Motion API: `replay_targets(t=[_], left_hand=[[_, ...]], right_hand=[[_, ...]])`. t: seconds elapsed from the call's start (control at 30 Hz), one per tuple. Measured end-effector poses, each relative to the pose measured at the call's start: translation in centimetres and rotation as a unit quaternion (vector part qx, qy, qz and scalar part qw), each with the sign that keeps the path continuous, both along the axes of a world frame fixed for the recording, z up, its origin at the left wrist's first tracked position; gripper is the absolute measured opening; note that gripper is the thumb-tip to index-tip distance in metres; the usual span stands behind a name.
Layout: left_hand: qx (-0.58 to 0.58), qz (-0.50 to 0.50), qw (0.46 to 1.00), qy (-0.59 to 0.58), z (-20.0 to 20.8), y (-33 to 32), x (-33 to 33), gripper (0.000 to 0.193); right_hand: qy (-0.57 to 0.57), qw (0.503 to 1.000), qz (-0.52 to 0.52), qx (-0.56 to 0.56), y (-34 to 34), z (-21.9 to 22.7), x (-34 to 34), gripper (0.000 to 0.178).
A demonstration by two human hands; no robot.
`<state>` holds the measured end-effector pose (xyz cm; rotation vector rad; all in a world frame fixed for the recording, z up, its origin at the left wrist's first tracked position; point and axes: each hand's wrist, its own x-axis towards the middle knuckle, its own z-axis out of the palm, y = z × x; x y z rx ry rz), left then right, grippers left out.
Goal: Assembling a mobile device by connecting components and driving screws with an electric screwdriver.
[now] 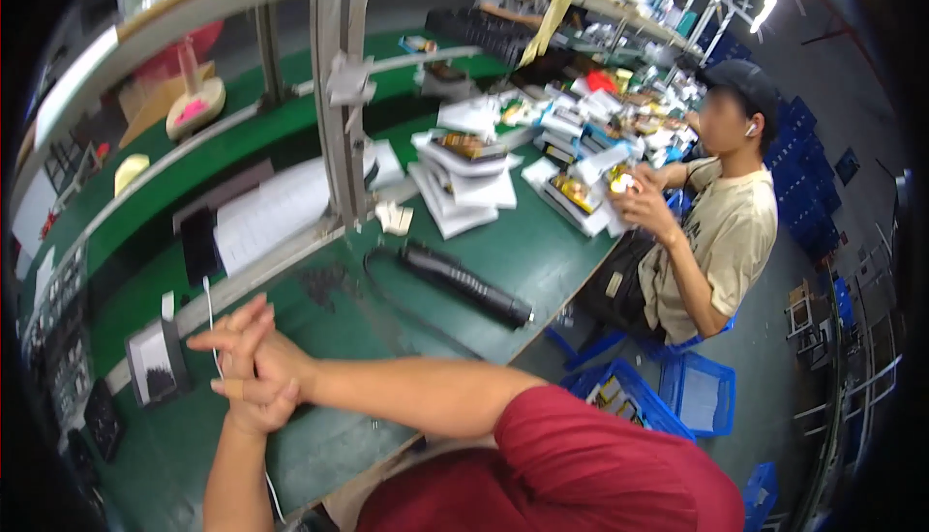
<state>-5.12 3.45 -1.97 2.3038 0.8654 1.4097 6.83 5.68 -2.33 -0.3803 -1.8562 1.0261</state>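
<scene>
My left hand [254, 418] and my right hand [283, 363] are pressed together above the green bench at the left. Several fingers point left, stretched out and apart; one finger has a tan plaster around it. Where the hands overlap, some fingers are hidden. No object shows in either hand. A thin white cable [209, 311] passes behind the hands. Close to their left stands a small dark box-like holder [155, 363] with a pale face. Right of the hands, a black rod-shaped tool [464, 285] with a black cord lies on the green bench top [542, 290].
A metal post [339, 97] rises from the bench. White packets [464, 179] are stacked beyond the tool, with a cluttered heap behind. At the right, a co-worker [721, 213] sits handling a yellow-and-black packet. Blue crates [702, 392] are on the floor.
</scene>
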Motion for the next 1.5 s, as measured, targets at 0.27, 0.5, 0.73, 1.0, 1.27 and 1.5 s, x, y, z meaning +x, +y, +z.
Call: replay_targets(t=[0.27, 0.5, 0.73, 1.0, 1.27, 1.5], left_hand=[[-0.003, -0.017, 0.999, 0.034, -0.1, 2.0, -0.1, 0.085], [0.059, 0.014, 0.998, 0.008, 0.2, 1.1, 0.2, 0.074], [0.029, 0.023, 0.999, -0.038, -0.1, -0.8, 0.9, 0.077], [0.044, 0.004, 0.998, -0.044, -0.2, 0.3, 2.0, 0.077], [0.032, 0.001, 0.999, -0.034, -0.3, 0.5, 1.6, 0.078], [0.084, 0.052, 0.995, 0.0, 2.8, -1.6, 1.6, 0.06]], right_hand=[[0.1, 0.993, -0.049, 0.027, 1.7, -1.2, -1.1, 0.06], [0.091, 0.978, 0.078, -0.17, 1.4, 0.3, -1.0, 0.061], [0.082, 0.989, 0.045, -0.113, 0.2, -1.0, -0.5, 0.069], [0.059, 0.994, 0.024, -0.092, 1.2, -0.9, 1.0, 0.073], [0.101, 0.991, 0.024, -0.08, 1.9, -2.0, 0.3, 0.07], [0.108, 0.988, 0.052, -0.1, 1.1, -0.8, -0.1, 0.06]])
